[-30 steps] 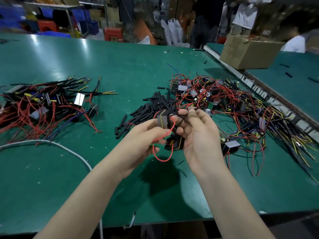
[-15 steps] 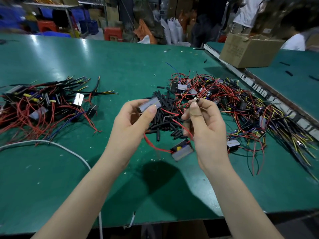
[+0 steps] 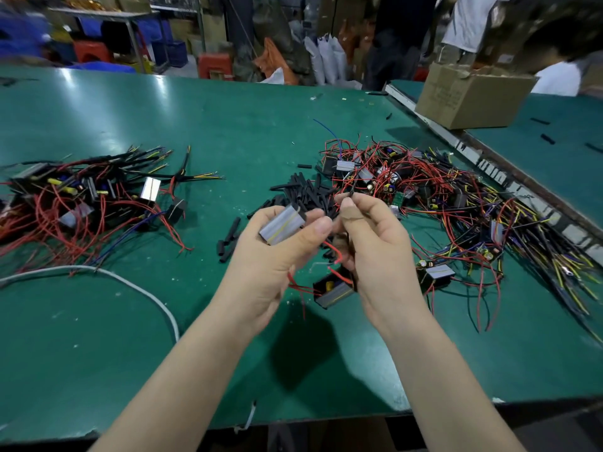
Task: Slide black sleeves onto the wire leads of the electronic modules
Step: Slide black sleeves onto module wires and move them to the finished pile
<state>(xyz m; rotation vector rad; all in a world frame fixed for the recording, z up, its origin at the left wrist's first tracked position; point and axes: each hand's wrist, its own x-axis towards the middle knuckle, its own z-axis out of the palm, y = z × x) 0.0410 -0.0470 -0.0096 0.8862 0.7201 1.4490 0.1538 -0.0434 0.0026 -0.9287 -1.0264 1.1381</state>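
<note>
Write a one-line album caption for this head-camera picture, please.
Left hand grips a grey module while right hand pinches a wire above loose black sleeves.

Bright overhead glare on the green table, blurred, curved edges.
</note>
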